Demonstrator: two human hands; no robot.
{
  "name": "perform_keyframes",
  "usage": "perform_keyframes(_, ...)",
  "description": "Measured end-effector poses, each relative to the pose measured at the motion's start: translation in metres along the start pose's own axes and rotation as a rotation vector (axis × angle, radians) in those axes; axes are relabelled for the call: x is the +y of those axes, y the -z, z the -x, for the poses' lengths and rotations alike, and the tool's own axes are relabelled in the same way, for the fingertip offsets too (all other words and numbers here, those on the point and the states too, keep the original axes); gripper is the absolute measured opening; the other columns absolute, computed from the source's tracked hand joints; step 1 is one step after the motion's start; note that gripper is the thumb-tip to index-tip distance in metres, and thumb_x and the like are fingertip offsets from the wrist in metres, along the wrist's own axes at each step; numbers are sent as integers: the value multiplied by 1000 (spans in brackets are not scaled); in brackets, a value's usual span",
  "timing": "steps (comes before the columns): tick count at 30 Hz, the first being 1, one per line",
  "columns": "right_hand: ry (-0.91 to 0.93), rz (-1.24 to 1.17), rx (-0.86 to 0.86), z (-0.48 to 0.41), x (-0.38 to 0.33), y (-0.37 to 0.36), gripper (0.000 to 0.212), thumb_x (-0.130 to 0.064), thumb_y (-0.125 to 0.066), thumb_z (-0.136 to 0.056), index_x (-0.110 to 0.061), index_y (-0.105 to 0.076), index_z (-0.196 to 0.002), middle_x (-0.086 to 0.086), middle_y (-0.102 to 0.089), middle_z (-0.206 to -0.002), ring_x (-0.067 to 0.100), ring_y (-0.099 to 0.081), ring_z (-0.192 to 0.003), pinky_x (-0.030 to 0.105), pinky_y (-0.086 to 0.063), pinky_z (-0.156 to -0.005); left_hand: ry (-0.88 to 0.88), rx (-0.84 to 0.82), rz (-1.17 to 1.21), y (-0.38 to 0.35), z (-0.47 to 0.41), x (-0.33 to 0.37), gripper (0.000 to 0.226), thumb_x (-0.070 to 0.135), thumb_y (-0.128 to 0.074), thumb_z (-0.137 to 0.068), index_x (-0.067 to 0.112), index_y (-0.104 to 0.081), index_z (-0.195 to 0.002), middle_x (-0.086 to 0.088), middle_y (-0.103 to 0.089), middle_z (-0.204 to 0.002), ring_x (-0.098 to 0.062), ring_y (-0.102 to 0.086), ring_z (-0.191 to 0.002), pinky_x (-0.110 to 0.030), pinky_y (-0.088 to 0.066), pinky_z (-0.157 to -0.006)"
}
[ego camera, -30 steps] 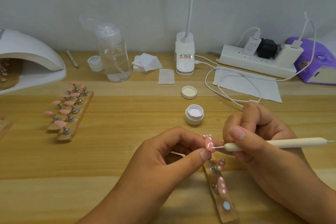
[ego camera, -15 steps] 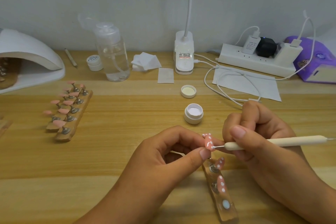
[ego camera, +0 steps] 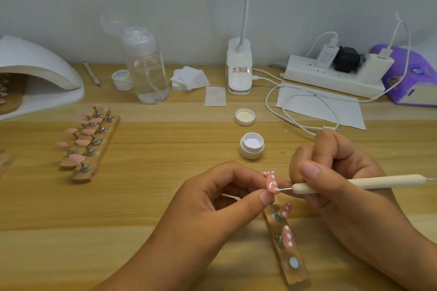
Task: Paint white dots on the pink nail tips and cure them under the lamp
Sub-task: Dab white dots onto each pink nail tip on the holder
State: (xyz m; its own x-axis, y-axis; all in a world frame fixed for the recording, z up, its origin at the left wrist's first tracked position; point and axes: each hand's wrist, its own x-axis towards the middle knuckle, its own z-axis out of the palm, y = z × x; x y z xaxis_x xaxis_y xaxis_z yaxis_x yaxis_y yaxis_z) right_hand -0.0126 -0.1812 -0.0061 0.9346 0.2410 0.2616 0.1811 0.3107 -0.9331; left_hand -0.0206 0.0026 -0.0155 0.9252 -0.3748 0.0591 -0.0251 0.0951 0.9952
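Nearest me, a clear acrylic strip stand (ego camera: 298, 275) lies on the wooden tabletop (ego camera: 153, 179). It carries two pink nail tips with white dots (ego camera: 288, 236), each upright on a metal peg.

Just above it, my left hand (ego camera: 212, 198) is closed to a narrow pinch. Thumb and forefinger hold one pink nail tip (ego camera: 271, 183) raised off the stand. This tip bears several white dots and a white streak.

My right hand (ego camera: 335, 177) grips a cream-coloured dotting tool (ego camera: 354, 183) like a pen. Its fine metal point touches the lower edge of the held tip.

Beyond the hands, a small open white jar of white gel (ego camera: 251, 146) stands, with its white screw lid (ego camera: 245, 116) lying upturned just behind it.

To the left, wooden strip stands (ego camera: 99, 149) hold plain pink tips without dots (ego camera: 81, 143).

At the far left, the white domed curing lamp (ego camera: 35, 71) sits near the wall. A clear plastic pump bottle (ego camera: 147, 71), white square wipes (ego camera: 189, 78) and a white power strip (ego camera: 331, 78) line the back.
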Motion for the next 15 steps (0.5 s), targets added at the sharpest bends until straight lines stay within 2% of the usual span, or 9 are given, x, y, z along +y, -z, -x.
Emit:
perform_keyframes(3, 5, 1, 11, 0, 1, 1, 25, -19, -74, -73, -21, -51, -64, -2, -52, -56, 7, -52, -55, 17, -47, -60, 11, 4, -12, 0, 0, 0, 20, 40, -73, -66, 26, -74, -80, 3, -74, -85, -4, -62, -73, -15, -48, -68)
perform_keyframes(9, -2, -2, 24, 1, 0, 1, 22, -17, -69, -74, -21, -51, -63, -1, -52, -56, 6, -51, -53, 17, -46, -58, 12, 10, -29, 0, 0, -1, 20, 41, -73, -66, 28, -74, -80, 1, -73, -84, -5, -61, -73, -17, -48, -68)
perform_keyframes(12, -10, 2, 19, 0, -1, -1, 30, -26, -80, -72, -21, -51, -63, -1, -53, -57, 7, -54, -54, 16, -46, -58, 8, 11, -27, 0, 0, -1, 19, 41, -73, -66, 28, -74, -80, 4, -72, -82, -4, -61, -72, -17, -48, -68)
perform_keyframes(15, -17, 4, 14, 0, -1, -2, 35, -36, -80, -72, -20, -51, -65, -2, -53, -57, 7, -52, -55, 18, -47, -61, -1, 2, -25, 0, 0, 0, 18, 39, -73, -67, 28, -74, -81, 7, -73, -83, -3, -61, -73, -15, -48, -68)
